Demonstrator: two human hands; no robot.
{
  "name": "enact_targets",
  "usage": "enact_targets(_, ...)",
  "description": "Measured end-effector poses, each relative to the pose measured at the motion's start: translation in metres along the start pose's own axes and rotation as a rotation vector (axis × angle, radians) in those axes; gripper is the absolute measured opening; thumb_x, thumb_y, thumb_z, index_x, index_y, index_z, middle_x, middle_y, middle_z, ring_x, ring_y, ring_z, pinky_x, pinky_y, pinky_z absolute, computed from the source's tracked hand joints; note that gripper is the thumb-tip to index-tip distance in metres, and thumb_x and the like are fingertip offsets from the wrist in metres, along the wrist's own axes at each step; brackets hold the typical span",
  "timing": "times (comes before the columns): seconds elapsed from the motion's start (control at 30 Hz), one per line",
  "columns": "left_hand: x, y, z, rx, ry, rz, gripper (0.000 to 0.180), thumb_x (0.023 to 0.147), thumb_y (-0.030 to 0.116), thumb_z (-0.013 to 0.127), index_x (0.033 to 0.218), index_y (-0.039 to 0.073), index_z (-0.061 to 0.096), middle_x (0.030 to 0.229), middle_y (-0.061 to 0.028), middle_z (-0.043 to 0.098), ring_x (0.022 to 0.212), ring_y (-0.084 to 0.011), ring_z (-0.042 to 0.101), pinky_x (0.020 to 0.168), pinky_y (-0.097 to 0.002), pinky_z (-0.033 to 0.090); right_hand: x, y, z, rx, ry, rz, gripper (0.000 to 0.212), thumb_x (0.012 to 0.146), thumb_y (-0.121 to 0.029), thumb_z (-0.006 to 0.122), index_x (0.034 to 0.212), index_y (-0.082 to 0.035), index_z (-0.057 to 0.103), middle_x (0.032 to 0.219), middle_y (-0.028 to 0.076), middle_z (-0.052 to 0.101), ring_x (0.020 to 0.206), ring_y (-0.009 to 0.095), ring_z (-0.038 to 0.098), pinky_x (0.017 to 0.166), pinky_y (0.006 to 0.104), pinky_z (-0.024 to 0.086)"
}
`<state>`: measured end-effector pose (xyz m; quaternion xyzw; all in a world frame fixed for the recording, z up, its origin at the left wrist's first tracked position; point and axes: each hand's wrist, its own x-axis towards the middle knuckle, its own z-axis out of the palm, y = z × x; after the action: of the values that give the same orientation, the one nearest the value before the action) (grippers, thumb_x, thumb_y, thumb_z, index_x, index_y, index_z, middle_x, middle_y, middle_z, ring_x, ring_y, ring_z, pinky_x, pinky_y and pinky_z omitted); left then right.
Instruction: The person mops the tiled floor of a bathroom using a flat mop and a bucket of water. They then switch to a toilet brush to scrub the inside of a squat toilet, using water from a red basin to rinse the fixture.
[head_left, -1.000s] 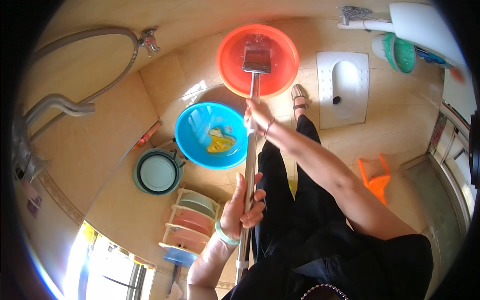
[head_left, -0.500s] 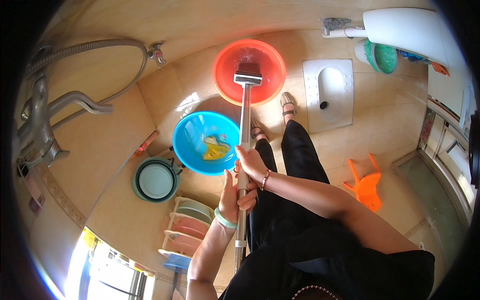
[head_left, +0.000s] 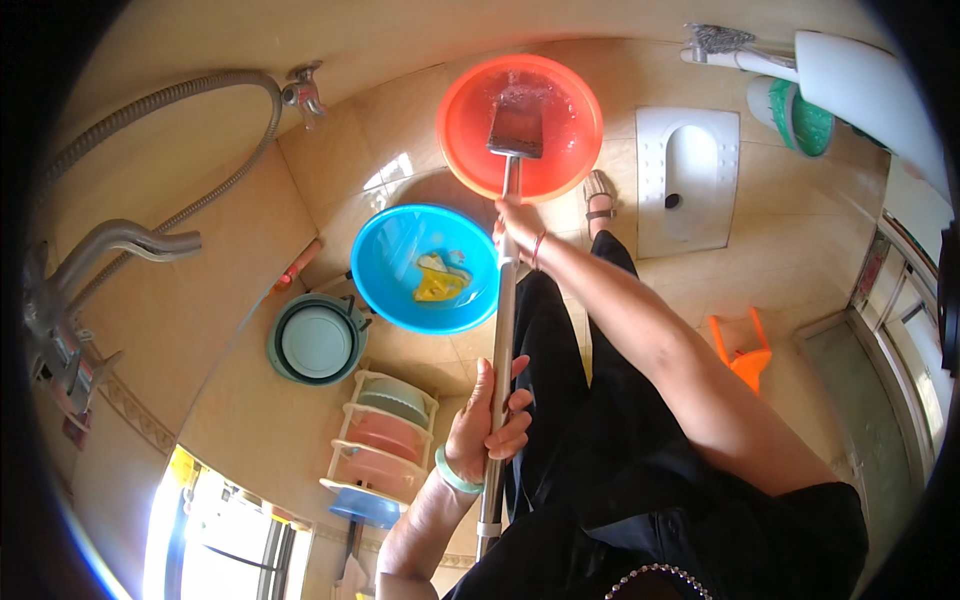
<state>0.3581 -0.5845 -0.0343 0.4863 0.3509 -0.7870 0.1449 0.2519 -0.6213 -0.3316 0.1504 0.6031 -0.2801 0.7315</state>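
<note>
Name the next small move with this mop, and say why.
Probably draw the right hand up the pole toward the left hand: the two grip it well apart, and the mop head sits in the red basin, amid bubbly water, seemingly wet enough to wring.

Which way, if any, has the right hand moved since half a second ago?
Yes: against the blue basin, the right hand has moved up the picture, away from the left hand and closer to the red basin.
</note>
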Motion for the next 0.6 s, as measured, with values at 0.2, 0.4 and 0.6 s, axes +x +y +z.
enact_targets(0.2, 0.004, -0.003, 0.002, 0.216, 0.083, 0.026, 0.058, 0.095, 0.054, 0.025, 0.141, 0.019, 0.028, 0.083, -0.0056, 0.049, 0.04, -0.0055, 0.032, 0.032, -0.0188, 0.028, 0.08, -0.024, -0.028, 0.124, -0.015, -0.007, 0.021, 0.091, -0.026, 0.049, 0.086, -0.007, 0.042, 0.055, 0.006, 0.046, 0.042, 0.021, 0.05, 0.037, 0.0372, 0.044)
enact_targets(0.4, 0.003, -0.012, -0.01, 0.217, 0.062, 0.004, 0.06, 0.093, 0.058, 0.027, 0.139, 0.02, 0.032, 0.085, -0.0042, 0.049, 0.04, -0.0048, 0.031, 0.031, -0.0179, 0.026, 0.062, -0.014, -0.031, 0.21, -0.006, -0.004, 0.027, 0.092, -0.029, 0.05, 0.075, -0.008, 0.044, 0.054, 0.006, 0.045, 0.041, 0.02, 0.05, 0.036, 0.0363, 0.042)
enact_targets(0.6, -0.001, 0.0, -0.012, 0.045, -0.08, 0.01, 0.059, 0.092, 0.06, 0.029, 0.124, 0.013, 0.042, 0.082, -0.004, 0.046, 0.041, -0.0073, 0.033, 0.033, -0.0188, 0.027, -0.074, 0.01, 0.011, 0.261, -0.051, 0.029, 0.026, 0.091, -0.031, 0.053, 0.079, -0.01, 0.043, 0.058, 0.002, 0.043, 0.045, 0.015, 0.046, 0.04, 0.0317, 0.039)
